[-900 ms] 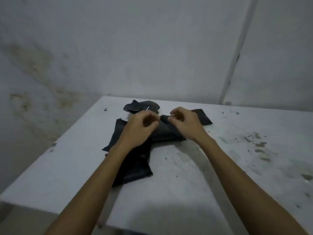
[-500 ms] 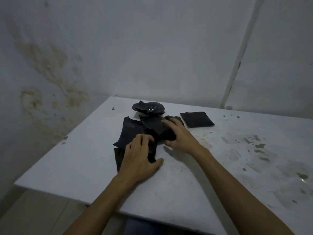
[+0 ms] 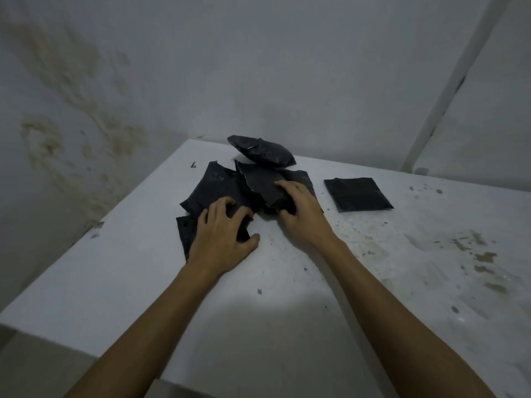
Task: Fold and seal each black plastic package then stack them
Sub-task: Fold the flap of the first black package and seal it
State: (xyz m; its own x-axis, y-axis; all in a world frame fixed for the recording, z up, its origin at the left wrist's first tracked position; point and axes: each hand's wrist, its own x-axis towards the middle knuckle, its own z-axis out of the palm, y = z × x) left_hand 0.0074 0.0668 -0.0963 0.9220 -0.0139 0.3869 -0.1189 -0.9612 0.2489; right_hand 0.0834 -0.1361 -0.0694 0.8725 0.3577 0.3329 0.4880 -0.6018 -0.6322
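Note:
Several black plastic packages lie in a loose pile (image 3: 218,188) on the white table (image 3: 138,271). My left hand (image 3: 222,235) rests on the near packages of the pile, fingers curled onto the plastic, thumb on the table. My right hand (image 3: 298,209) grips one package (image 3: 265,182) at the pile's right side, fingers over its top and thumb under its near edge. A plump filled package (image 3: 263,152) sits at the back of the pile. One flat folded package (image 3: 357,193) lies alone to the right, apart from both hands.
The table stands in a corner, with a stained wall (image 3: 71,110) to the left and behind. Brown stains (image 3: 482,257) and small dark specks mark the table's right side. The table's left edge (image 3: 94,234) runs close to the pile.
Both hands came down from the raised package they were working together. The folded package now lies alone at the right; my left hand dropped onto the near packages, my right took another.

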